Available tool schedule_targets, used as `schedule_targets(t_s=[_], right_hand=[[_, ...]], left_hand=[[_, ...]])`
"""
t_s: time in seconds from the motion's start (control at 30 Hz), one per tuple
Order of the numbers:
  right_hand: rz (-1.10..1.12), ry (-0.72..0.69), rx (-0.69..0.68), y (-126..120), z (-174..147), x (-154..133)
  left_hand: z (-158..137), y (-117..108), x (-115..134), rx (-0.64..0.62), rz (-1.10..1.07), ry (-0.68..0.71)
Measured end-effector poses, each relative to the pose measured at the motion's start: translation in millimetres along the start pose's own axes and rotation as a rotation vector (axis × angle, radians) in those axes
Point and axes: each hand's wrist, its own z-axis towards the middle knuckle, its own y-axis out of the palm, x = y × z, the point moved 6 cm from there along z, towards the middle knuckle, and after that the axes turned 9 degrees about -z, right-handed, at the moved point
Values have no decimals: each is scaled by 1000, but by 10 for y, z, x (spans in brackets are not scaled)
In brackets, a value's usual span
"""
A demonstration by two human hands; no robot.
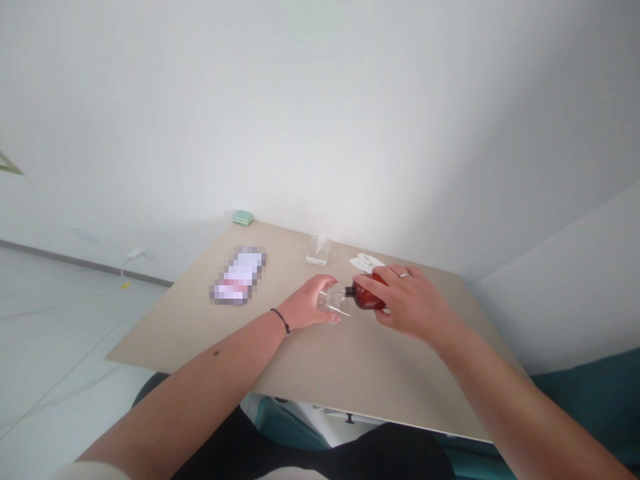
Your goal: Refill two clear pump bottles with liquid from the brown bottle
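Bottle (365, 298) (tipped) within right fingers (393, 275), container (336, 300) between left fingers (325, 279)

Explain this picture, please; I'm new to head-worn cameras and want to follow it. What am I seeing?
There is no machine here, just someone working bare-handed, seen by a camera worn on their own head, looking forward and down. The left hand holds a clear container; the right hand grips a red-brown bottle, tipped sideways with its neck toward the container. On the table lie a blurred, phone-like object, a small green case, a clear box with a white tuft, and some crumpled white paper or tissue.
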Motion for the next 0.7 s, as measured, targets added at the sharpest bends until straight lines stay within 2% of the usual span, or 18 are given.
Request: schedule_targets(t_s=[0.7], right_hand=[[-36, -30, 1, -84, 29, -22]], left_hand=[[-3, -6, 15, 16, -12, -4]])
